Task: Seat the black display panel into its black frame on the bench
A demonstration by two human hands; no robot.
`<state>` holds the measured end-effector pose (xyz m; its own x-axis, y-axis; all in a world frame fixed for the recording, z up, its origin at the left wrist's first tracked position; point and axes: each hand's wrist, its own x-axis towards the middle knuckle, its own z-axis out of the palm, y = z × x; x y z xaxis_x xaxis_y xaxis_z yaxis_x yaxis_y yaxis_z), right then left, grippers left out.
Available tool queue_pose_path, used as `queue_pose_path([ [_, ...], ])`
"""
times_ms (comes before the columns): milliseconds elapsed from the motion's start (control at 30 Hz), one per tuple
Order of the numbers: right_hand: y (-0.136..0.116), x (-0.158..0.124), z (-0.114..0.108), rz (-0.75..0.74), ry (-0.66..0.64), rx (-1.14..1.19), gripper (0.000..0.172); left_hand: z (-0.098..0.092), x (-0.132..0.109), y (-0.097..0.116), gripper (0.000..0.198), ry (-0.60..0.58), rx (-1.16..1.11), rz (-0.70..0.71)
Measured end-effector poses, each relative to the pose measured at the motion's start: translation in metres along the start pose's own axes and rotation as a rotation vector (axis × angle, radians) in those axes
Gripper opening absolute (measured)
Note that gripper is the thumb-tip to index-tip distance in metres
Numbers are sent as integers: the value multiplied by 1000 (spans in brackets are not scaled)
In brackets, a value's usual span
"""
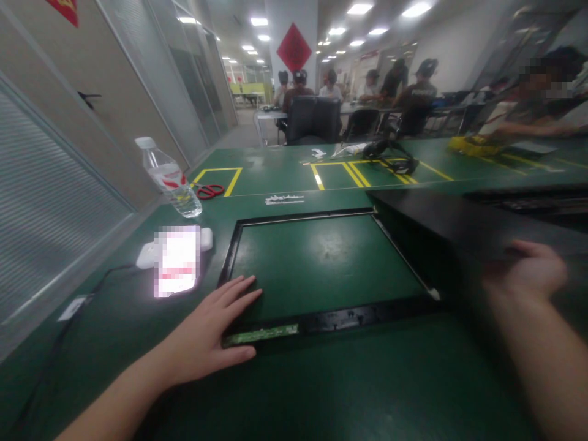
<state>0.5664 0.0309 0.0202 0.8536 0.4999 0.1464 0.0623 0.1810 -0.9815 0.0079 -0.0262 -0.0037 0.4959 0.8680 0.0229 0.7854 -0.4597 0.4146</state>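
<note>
A black rectangular frame [349, 318] lies flat on the green table, with the tabletop showing through its middle. Along its near side, toward the left, runs a green strip [271, 334] like a circuit board. My left hand [206, 327] rests over the frame's near left corner, fingers spread. At the right, my right hand [533, 269] grips the edge of a thin dark panel [441, 220], which is tilted up beside the frame's right side. The panel and that hand are partly blurred, and some of the fingers are hidden.
A water bottle [172, 180], red-handled scissors [210, 192] and a lit phone [177, 260] with a cable stand or lie at the left. Small white pieces [285, 199] sit behind the frame. Black cables [395, 156] lie farther back. People sit at tables beyond.
</note>
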Motion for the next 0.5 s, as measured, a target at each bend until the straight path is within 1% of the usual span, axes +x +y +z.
queue_pose_path([
  [33, -5, -6, 4, 105, 118, 72, 20, 0, 0, -2, 88, -8, 3, 5],
  [67, -9, -11, 8, 184, 176, 94, 18, 0, 1, -5, 89, -19, 10, 10],
  [100, -13, -15, 12, 238, 207, 104, 15, 1, 1, -7, 90, -35, 21, 17],
  [233, -19, -21, 20, 339, 293, 254, 14, 0, 1, -12, 91, -87, 74, 32],
  [300, -18, -19, 22, 367, 316, 325, 14, 1, 0, -10, 90, -69, 87, 23],
  [367, -16, -17, 23, 391, 312, 369, 15, 1, -1, -6, 88, -34, 85, 13],
  [500, -8, -11, 25, 459, 329, 381, 16, 2, -1, -5, 86, -19, 75, 17],
])
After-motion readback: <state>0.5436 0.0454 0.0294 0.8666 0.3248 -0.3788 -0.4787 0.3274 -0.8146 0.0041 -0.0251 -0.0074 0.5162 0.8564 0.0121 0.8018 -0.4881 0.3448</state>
